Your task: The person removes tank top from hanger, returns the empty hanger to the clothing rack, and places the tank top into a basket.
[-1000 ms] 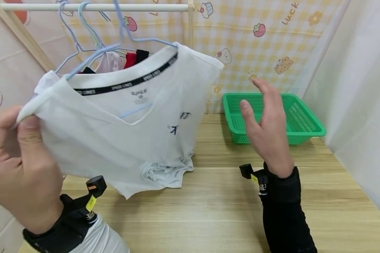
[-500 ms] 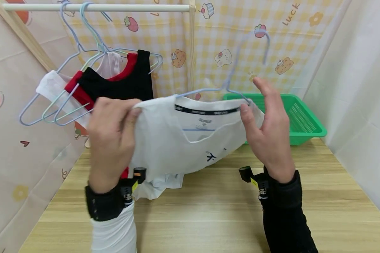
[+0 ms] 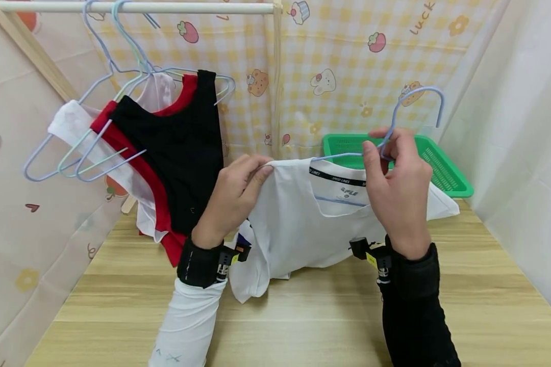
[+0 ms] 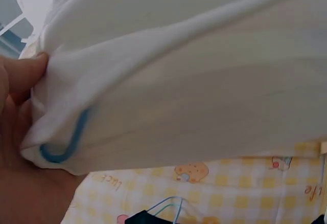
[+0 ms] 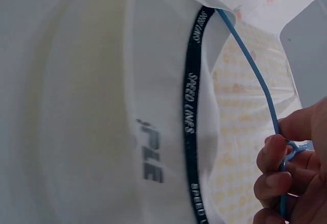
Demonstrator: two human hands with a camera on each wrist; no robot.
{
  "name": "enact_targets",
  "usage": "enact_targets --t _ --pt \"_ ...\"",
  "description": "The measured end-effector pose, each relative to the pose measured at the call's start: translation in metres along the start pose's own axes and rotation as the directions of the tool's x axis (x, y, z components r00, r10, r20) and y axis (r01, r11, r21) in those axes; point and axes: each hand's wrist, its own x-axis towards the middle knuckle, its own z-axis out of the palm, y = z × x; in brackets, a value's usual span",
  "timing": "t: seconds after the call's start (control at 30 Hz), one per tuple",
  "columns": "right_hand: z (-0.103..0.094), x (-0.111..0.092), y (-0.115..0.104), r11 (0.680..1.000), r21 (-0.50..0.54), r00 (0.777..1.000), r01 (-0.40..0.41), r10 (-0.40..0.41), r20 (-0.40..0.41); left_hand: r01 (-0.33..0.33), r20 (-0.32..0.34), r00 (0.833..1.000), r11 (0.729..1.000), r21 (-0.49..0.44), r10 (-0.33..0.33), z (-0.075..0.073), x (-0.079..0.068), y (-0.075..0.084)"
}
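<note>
A white V-neck T-shirt [image 3: 298, 214] with a black neck tape hangs on a blue wire hanger [image 3: 420, 90] above the table. At its shoulder on the left side, my left hand [image 3: 231, 196] pinches the fabric between thumb and fingers. The left wrist view shows the hanger's curved end [image 4: 66, 150] through the thin cloth beside that hand. My right hand [image 3: 397, 191] grips the hanger just below its hook. In the right wrist view the fingers [image 5: 278, 180] are curled round the blue wire. Part of the shirt lies hidden behind the right hand.
At the left, a rack with a white rail [image 3: 188, 7] carries several hangers with a black tank top [image 3: 179, 132], a red garment [image 3: 151, 168] and a white one [image 3: 69, 120]. Behind the shirt stands a green basket [image 3: 447, 168] on the wooden table [image 3: 303, 326].
The shirt on its hanger has moved from the rack side to the right, carried by my left hand. My right hand, open before, has closed round the hanger's neck.
</note>
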Motion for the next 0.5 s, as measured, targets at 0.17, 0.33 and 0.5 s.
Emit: enact_targets --t 0.17,0.33,0.5 --pt "0.011 -0.002 0.009 1.0 0.001 0.992 0.002 -0.002 0.123 0.032 0.099 0.994 0.991 0.13 -0.045 0.001 -0.002 0.004" --pt "0.024 -0.007 0.01 0.999 0.0 0.973 0.032 -0.031 0.227 -0.063 0.099 0.994 0.976 0.208 0.043 0.011 -0.003 0.011" --pt "0.028 -0.008 0.012 0.999 0.008 0.967 0.031 -0.032 0.254 -0.084 0.086 0.994 0.975 0.205 0.067 0.013 -0.002 0.01"
